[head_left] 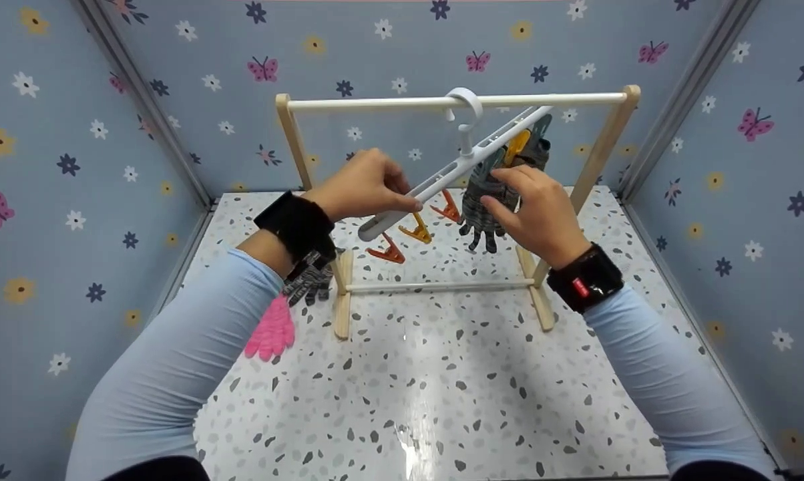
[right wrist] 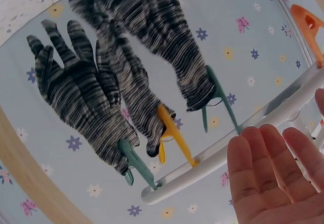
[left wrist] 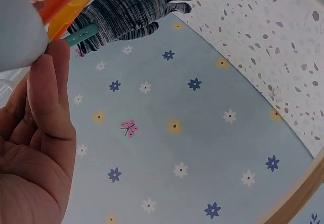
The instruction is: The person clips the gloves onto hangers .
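A white clip hanger (head_left: pixel 443 177) hangs by its hook from the rack's top bar, turned at an angle with its near end at left. My left hand (head_left: pixel 367 186) pinches that near end between thumb and fingers. Two orange clips (head_left: pixel 390 252) and a yellow clip (head_left: pixel 417 231) dangle there with nothing in them. Toward the far end, striped grey-black gloves (right wrist: pixel 83 100) are held by green clips (right wrist: pixel 137 164) and a yellow clip (right wrist: pixel 176 137). My right hand (head_left: pixel 539 212), its fingers extended, is beside these gloves, fingertips right at a green clip near the hanger bar.
A wooden rack with a white top bar (head_left: pixel 375 104) stands on the speckled table (head_left: pixel 442 387). At its left foot lie a pink glove (head_left: pixel 273 331) and a striped glove (head_left: pixel 310 286), partly behind my left arm. Flower-patterned panels (head_left: pixel 35 254) enclose the sides and back.
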Demonstrator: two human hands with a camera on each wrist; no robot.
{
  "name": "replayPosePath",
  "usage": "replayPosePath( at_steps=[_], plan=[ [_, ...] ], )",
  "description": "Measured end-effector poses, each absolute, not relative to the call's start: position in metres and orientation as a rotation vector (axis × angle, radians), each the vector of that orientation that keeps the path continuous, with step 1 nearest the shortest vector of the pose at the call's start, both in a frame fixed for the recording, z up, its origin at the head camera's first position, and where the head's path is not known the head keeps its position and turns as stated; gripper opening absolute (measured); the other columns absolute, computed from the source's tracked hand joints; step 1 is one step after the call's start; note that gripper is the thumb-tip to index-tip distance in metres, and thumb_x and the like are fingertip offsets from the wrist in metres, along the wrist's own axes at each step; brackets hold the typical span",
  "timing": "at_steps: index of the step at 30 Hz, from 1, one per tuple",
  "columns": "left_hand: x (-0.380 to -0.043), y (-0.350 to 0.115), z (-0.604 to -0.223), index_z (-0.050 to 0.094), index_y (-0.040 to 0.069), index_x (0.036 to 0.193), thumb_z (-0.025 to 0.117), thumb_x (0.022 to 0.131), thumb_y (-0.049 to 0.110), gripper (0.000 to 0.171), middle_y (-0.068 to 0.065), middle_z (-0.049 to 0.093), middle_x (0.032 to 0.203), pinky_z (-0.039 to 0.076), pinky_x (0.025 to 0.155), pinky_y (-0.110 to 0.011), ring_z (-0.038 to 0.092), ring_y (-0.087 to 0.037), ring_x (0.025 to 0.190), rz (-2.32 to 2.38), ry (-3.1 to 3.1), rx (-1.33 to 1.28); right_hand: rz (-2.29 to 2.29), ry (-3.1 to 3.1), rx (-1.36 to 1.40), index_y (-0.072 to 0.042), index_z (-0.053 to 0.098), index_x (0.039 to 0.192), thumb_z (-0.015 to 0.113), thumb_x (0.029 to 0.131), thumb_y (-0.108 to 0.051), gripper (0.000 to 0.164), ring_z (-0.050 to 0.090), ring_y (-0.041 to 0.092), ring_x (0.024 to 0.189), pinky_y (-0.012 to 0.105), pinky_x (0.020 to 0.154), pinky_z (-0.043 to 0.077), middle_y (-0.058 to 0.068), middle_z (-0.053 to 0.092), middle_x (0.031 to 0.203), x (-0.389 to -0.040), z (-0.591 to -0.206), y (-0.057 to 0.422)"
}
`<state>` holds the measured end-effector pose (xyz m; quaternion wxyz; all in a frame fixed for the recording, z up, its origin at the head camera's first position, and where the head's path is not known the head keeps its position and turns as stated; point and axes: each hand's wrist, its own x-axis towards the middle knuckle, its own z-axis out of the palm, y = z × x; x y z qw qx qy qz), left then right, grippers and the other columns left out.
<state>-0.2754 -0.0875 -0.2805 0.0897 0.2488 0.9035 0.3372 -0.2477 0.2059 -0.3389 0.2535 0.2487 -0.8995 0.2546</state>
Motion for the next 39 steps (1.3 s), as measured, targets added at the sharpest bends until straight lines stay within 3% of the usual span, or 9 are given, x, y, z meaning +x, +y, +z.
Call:
replayPosePath(
  at_steps=[10, 23, 39],
  plan=[
    [-0.272, -0.082, -0.291, 0.08, 0.002, 0.093, 0.089, 0.092, 0.026, 0.025, -0.002, 0.076, 0.083, 0.055, 0.065, -0.022, 0.065, -0.01, 0.069, 1.121, 2.688, 0.75, 0.833, -2.418, 0.72, 0.006, 0.071, 0.131, 0.086, 0.096, -0.021, 0.046, 0.072, 0.041, 0.105, 0.053, 0.095, 0.06, 0.025, 0.076, 0.115, -0.248, -0.352, 0.19],
    [-0.262, -0.069, -0.296, 0.077, 0.006, 0.084, 0.087, 0.093, 0.03, 0.028, 0.002, 0.07, 0.075, 0.049, 0.06, -0.022, 0.058, -0.008, 0.063, 1.183, 2.719, 0.779, 0.901, -2.407, 0.692, 0.006, 0.074, 0.125, 0.087, 0.094, -0.019, 0.041, 0.076, 0.035, 0.097, 0.046, 0.087, 0.064, 0.022, 0.077, 0.109, -0.246, -0.358, 0.17],
    [-0.257, -0.062, -0.299, 0.075, 0.006, 0.08, 0.089, 0.092, 0.033, 0.032, 0.002, 0.066, 0.071, 0.043, 0.055, -0.022, 0.053, -0.009, 0.062, 1.229, 2.724, 0.741, 0.917, -2.383, 0.576, 0.003, 0.077, 0.108, 0.086, 0.095, -0.019, 0.026, 0.07, 0.032, 0.082, 0.04, 0.075, 0.056, 0.018, 0.075, 0.092, -0.248, -0.363, 0.152]
  ],
)
